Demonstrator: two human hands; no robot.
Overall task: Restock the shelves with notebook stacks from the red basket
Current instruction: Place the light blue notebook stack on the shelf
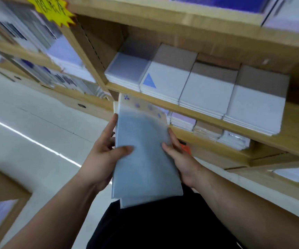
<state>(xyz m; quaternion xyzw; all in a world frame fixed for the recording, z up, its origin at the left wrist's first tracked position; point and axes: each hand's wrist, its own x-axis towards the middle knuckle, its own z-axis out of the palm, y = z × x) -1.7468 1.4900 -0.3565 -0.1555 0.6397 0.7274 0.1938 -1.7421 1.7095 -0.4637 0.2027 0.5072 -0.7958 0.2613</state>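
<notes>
Fingers [113, 123] of left hand [102, 159] and right hand [181, 159] pinch the stack [145, 159] by its long sides. Its long axis points toward the shelf [294, 126].

Pale grey-blue notebook stack [145, 155], tilted, held betw both hands, below shelf.

we note bright, even indoor light, cool in tone. a thin white glare line runs across the floor [37, 142]. motion blur smears the whole frame, worst on the yellow tag [53, 10] and the shelves [181, 17] up top. straight lines bend toward the edges. soft shadow sits deep under the shelf boards.
</notes>
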